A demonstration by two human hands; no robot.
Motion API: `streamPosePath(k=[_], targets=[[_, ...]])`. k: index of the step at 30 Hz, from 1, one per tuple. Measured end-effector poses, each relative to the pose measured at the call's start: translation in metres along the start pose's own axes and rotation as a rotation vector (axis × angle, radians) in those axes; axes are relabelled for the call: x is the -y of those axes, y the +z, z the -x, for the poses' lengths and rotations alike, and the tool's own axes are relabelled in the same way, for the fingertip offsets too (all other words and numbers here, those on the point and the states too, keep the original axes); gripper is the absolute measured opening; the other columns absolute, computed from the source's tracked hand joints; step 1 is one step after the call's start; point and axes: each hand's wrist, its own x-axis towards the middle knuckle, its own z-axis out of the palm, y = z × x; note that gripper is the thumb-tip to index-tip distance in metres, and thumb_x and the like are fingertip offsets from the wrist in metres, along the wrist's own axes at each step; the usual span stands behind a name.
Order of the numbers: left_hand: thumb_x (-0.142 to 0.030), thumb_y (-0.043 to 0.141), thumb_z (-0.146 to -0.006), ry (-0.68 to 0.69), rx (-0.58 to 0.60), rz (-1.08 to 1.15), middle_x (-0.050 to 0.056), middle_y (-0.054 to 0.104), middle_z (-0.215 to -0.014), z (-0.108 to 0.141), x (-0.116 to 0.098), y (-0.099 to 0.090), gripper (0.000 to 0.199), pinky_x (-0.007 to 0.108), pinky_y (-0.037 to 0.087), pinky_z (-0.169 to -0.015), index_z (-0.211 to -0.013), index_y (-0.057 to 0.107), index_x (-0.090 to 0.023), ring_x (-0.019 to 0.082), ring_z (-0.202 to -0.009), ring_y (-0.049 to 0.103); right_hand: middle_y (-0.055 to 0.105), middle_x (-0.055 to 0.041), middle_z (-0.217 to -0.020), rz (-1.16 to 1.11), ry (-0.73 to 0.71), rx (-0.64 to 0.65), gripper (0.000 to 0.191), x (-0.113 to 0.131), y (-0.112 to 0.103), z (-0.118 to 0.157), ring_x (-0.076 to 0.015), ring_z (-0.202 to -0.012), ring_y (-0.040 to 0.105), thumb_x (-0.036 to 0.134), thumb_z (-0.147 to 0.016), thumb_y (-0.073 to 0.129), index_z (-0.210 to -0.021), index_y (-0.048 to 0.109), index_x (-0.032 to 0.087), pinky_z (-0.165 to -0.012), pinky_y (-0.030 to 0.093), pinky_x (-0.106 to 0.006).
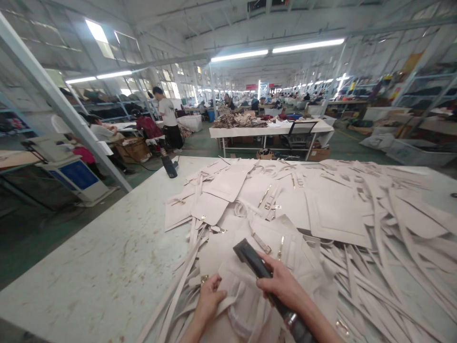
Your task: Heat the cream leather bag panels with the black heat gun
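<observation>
My right hand (282, 281) is wrapped around a black heat gun (254, 259), which slants over the pale beige bag parts, its broad end pointing away from me. To its left, my left hand (209, 300) has curled fingers, closed on a beige strap (228, 305) just in front of me. Gold-coloured hardware (204, 279) shows beside those fingertips. Beneath both hands lies a beige bag piece (228, 252) with straps and buckles. The fingertips partly hide what they pinch.
Beige panels (335, 214) and loose straps (360, 286) cover much of the pale worktable (107, 262). Another black heat gun (169, 167) stands near its far left edge. Beyond are a second table (246, 131) with piled pieces, a chair (300, 133), and people (167, 114) at left.
</observation>
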Motion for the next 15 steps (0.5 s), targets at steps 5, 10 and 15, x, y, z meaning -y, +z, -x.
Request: streamPosePath(k=[5,10,15], targets=[[-0.012,0.058,-0.056,-0.005,-0.025,-0.014,0.001,0.068,-0.073,-0.005,-0.001,0.004,0.027,0.026,0.046,-0.066,-0.083,0.061,-0.014,0.018,-0.070,0.060,0.056,0.0084,-0.059,-0.005,-0.009,0.116,0.066,-0.021,0.026,0.006,-0.0060,-0.039,0.043,0.005,-0.051,0.052,-0.113,0.049,0.025,-0.034,0.029,-0.016],[-0.026,0.064,-0.056,-0.007,-0.274,-0.195,-0.005,0.062,-0.055,-0.019,-0.009,-0.028,0.020,0.023,0.044,-0.055,-0.071,0.059,-0.015,0.015,-0.055,0.057,0.058,0.0069,-0.068,-0.107,-0.075,-0.062,0.065,-0.018,-0.002,0.011,-0.0051,-0.041,0.041,0.009,-0.055,0.052,-0.118,0.044,0.026,-0.037,0.031,-0.018],[-0.030,0.064,-0.058,0.000,-0.306,-0.202,-0.001,0.069,-0.068,-0.030,-0.013,-0.055,0.034,0.025,0.048,-0.062,-0.088,0.059,-0.015,0.017,-0.066,0.062,0.055,0.0062,-0.057,-0.046,0.028,-0.288,0.068,-0.028,-0.064,0.054,-0.0094,-0.041,0.044,0.014,-0.059,0.051,-0.125,0.035,0.020,-0.038,0.034,-0.021]])
